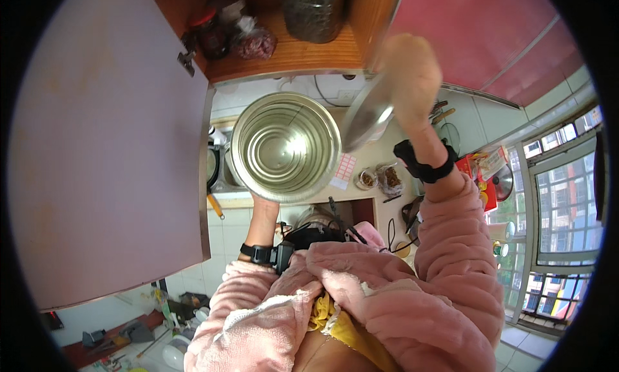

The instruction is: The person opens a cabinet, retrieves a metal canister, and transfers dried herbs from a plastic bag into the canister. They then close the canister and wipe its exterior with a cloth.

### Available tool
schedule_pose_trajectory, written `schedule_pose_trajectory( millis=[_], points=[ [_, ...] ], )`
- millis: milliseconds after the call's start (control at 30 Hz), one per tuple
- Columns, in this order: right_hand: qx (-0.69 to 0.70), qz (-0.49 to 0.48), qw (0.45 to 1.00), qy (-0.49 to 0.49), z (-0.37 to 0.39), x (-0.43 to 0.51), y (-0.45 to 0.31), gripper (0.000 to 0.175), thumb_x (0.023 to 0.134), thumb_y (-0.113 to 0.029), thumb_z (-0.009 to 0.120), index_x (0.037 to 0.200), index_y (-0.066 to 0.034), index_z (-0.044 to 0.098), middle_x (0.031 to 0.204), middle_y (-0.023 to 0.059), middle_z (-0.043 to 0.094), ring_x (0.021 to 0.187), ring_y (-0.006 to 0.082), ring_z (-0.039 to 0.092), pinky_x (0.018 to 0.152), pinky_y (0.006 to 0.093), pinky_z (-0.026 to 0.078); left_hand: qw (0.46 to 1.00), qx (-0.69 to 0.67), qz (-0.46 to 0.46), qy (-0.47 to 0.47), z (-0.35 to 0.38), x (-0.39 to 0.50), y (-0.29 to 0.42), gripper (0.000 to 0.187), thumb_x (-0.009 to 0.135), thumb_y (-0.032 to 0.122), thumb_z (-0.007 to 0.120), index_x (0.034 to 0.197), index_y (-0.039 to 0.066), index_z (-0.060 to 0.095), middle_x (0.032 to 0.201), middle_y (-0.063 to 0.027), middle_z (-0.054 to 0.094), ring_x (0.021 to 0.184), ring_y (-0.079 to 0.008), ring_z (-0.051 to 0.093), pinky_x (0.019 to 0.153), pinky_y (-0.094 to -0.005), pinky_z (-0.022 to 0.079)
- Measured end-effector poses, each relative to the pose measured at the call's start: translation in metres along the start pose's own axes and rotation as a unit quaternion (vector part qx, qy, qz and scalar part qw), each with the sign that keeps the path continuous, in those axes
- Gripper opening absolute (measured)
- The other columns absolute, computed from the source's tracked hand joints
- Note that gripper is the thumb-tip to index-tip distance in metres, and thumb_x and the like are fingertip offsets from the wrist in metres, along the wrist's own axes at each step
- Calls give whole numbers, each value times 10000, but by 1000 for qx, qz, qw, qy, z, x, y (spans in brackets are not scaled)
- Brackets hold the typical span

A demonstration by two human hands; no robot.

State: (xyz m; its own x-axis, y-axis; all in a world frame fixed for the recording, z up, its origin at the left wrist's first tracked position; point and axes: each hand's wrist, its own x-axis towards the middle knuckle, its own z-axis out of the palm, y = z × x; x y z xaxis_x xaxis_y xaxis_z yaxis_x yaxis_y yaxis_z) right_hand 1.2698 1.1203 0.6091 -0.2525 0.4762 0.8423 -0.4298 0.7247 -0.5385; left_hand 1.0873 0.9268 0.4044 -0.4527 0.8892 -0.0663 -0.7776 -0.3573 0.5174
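Note:
An open-topped round metal canister [285, 147], its ribbed inside bare and shiny, is held up in front of me. My left hand [266, 201] supports it from beneath; the pot hides most of the fingers. Raised at the right, beside the open wall cabinet, my blurred right hand [413, 77] grips a round metal lid [366, 113], tilted on edge near the canister's right rim. The lid does not cover the opening. Dark bands are on both of my wrists.
An open cabinet door [111, 144] fills the left. The cabinet shelf [290, 60] holds a large jar [314, 14] and a tied bag [255, 43]. Below, the counter [353, 190] bears a small jar [367, 179], a bag of dried food [390, 178] and a label sheet [344, 169]. A sink [229, 171] lies left.

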Motion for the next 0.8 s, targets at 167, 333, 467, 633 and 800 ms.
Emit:
schedule_pose_trajectory(
  millis=[167,333,467,633,800],
  points=[
    [174,163,971,10,-30,-11,-1,225,1050,-241,406,944,-70,506,683,12,574,548,49,447,490,199,363,976,-192,-97,-14,-8,-4,-5,673,921,546,476,1448,137,381,1446,-171,414,1327,-385,385,1059,-581,356],
    [166,222,961,-3,-49,-36,12,227,1049,-233,424,950,-59,531,676,-25,522,552,29,427,500,191,357,949,-273,-157,-36,6,-16,0,680,913,535,495,1445,128,381,1454,-196,393,1333,-458,334,1007,-646,360],
    [21,285,958,30,-51,-54,22,244,1039,-236,461,985,-41,599,755,-64,535,654,-1,436,579,165,366,934,-307,-175,-50,13,-10,2,685,907,527,511,1443,121,381,1460,-215,376,1339,-517,294,965,-697,364],
    [-16,350,936,46,-54,-73,33,258,1026,-228,496,1054,-17,643,869,-65,582,762,2,477,680,160,385,895,-394,-201,-62,15,-2,-2,740,879,561,533,1449,119,366,1480,-239,329,1360,-558,225,934,-728,365],
    [-4,367,924,104,-69,-98,57,258,1009,-206,514,1129,-13,637,997,-21,613,903,49,538,789,196,429,921,-344,-162,-81,22,-4,-1,888,820,647,566,1474,108,304,1489,-262,294,1359,-565,215,970,-694,369]
  ],
)
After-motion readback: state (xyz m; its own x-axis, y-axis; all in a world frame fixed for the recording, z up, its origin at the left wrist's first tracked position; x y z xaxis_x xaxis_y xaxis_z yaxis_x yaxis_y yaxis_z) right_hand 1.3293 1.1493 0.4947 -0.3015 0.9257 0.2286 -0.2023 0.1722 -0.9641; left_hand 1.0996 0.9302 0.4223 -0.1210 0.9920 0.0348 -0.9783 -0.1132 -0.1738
